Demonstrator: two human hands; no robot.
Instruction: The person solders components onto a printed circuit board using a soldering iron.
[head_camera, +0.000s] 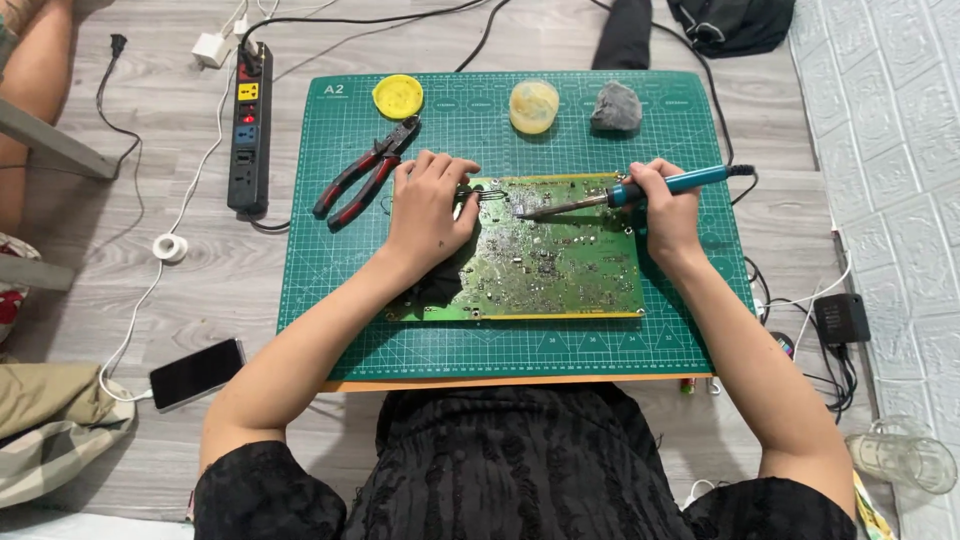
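Left hand (428, 205) pinches tweezers (478, 195) over the green circuit board (545, 265) – bracing it – while the right hand (665, 205) grips a blue soldering iron (625, 192), tip slanted left onto the board's far edge.

Red-handled pliers (366, 172), yellow lid (397, 96), clear jar (534, 106), grey sponge (616, 107) on mat; power strip (250, 130), phone (197, 373) on floor.

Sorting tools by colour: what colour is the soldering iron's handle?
Blue, on the soldering iron in the right hand; head view.
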